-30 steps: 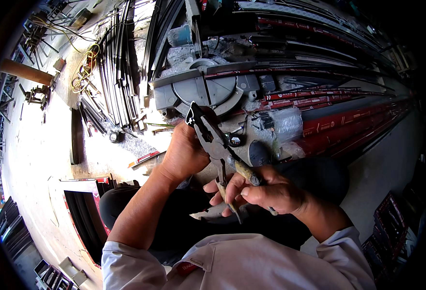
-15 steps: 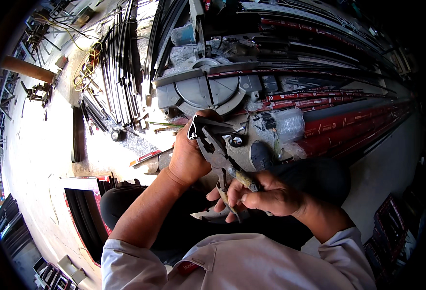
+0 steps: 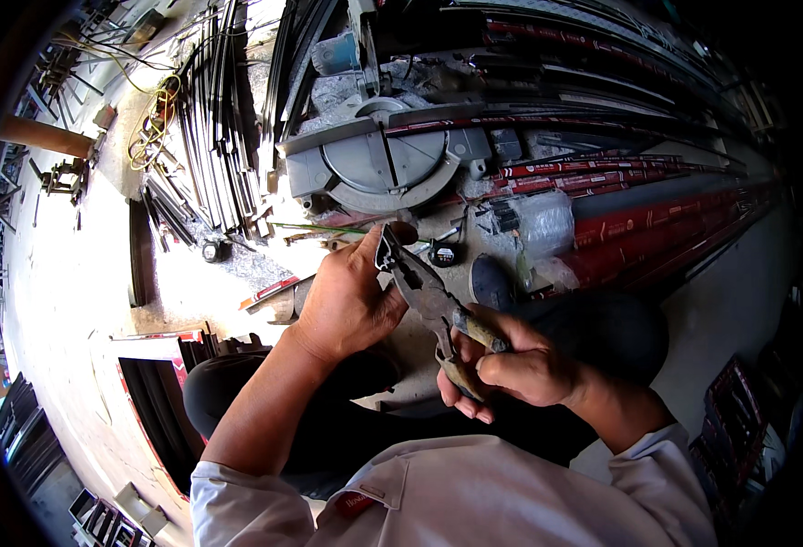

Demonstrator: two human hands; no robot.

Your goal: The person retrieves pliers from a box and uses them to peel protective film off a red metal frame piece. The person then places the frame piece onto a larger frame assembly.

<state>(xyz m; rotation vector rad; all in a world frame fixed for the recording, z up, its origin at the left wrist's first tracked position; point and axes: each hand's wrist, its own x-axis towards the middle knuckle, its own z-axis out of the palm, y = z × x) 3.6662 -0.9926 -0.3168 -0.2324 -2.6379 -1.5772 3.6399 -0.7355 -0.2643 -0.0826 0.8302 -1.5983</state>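
My left hand [image 3: 336, 299] is closed around a short dark metal profile [image 3: 386, 248], whose pale cut end with small channels faces me. A pair of worn pliers [image 3: 434, 306] is in my right hand [image 3: 531, 365], its fingers wrapped round the spread handles with their tattered covering. The jaws of the pliers lie against the profile's cut end. How firmly they bite on it cannot be made out. Just beyond my hands, a black tape measure [image 3: 444, 252] lies on the floor.
A mitre saw [image 3: 386, 164] stands on the floor ahead. Long dark profiles [image 3: 214, 137] lie at the left, and red-wrapped bundles [image 3: 638, 237] at the right. My shoe [image 3: 492, 281] is beside the plastic wrap. An open carton of dark profiles [image 3: 160, 401] sits by my left knee.
The pliers have moved slightly right, and their handles have come closer together. My right fingers have wrapped further round them. The profile has shifted a little right with my left hand.
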